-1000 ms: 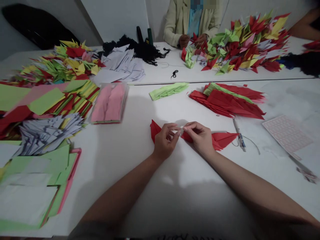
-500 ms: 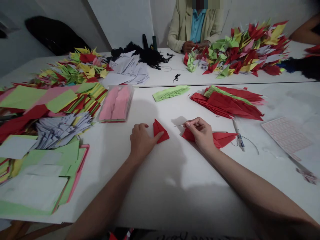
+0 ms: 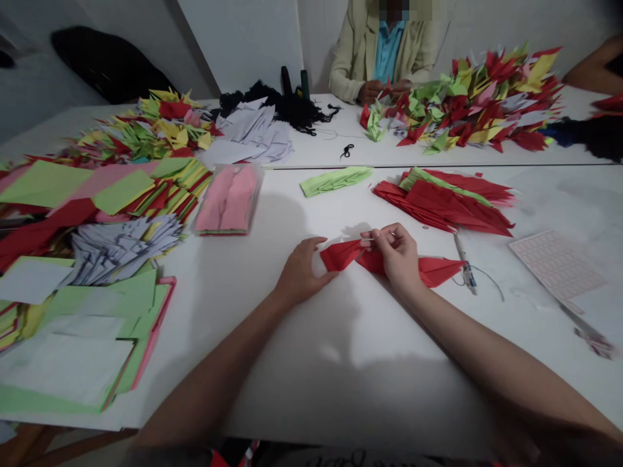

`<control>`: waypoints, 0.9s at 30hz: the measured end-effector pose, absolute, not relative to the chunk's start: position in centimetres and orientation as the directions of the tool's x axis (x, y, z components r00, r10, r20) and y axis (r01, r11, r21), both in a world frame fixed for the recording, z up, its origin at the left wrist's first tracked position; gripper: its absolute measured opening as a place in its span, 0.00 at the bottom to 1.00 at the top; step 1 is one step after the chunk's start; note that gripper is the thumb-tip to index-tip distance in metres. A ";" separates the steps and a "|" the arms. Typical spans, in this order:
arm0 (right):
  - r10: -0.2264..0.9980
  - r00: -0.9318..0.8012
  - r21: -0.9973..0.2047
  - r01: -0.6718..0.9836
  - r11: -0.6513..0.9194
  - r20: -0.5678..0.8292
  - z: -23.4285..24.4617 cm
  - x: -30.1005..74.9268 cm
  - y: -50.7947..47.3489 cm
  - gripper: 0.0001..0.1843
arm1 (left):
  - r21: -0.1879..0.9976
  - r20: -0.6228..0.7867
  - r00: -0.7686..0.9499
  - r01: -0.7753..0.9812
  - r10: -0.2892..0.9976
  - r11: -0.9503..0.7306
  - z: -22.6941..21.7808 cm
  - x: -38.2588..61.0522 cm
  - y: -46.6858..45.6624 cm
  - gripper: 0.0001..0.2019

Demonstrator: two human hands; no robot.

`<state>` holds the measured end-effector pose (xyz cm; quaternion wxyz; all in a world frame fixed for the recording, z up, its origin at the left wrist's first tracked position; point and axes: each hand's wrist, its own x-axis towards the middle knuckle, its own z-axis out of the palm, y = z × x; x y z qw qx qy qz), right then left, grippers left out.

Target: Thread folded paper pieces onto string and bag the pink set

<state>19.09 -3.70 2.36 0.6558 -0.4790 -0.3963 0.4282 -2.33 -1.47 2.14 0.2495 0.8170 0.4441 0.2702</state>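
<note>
The bare left hand (image 3: 302, 272) rests palm-down and spread, just beside the bare right hand (image 3: 396, 257), which pinches between thumb and fingertips.

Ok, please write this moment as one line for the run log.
left hand: touches red folded paper | right hand: pinches needle

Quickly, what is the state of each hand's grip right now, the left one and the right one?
Left hand: open, fingertips on the folded red paper, not gripping it.
Right hand: closed, pinching a thin needle.

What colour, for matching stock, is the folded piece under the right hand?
The folded piece is plain red; head view shows it best.
</note>
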 end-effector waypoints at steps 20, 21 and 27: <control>0.879 0.323 -0.934 0.046 0.354 0.350 2.1 17.8 -4.7 0.10 | 0.777 0.536 0.327 0.170 0.779 -0.606 0.0 -0.8 0.2 0.22; 0.875 0.327 -0.931 0.047 0.363 0.358 2.1 17.7 -4.7 0.09 | 0.760 0.560 0.320 0.169 0.765 -0.627 0.1 -0.7 0.2 0.22; 0.838 0.367 -0.897 -0.025 0.442 0.403 2.6 17.3 -4.7 0.08 | 0.721 0.609 0.317 0.160 0.727 -0.674 0.2 -0.5 0.3 0.23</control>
